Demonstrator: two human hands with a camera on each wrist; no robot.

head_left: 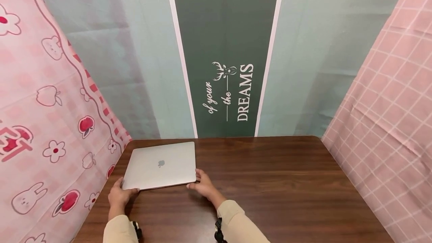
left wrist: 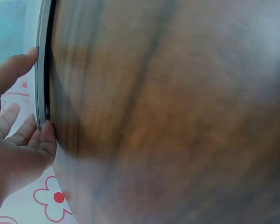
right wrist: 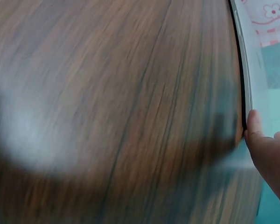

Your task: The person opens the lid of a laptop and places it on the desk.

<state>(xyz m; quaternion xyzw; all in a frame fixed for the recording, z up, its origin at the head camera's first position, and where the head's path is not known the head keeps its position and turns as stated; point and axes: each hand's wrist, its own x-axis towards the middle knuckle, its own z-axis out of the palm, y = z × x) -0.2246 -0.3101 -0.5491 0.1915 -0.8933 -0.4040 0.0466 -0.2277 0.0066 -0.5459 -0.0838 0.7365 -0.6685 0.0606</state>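
Observation:
A closed silver laptop with a dark apple logo lies at the far left of the brown wooden table, its lid facing up. My left hand grips its near left corner, thumb along the front edge and fingers at the left side. At the near right corner, my right hand holds it between a thumb on the front edge and fingers at the right side. In the left wrist view, fingertips of the left hand bend around the corner. The right hand is partly cut off in the right wrist view.
Behind the table hangs a grey-green curtain with white lettering. A pink patterned cloth borders the left side, and a pink checked cloth borders the right. Dark bands circle both wrists over beige sleeves.

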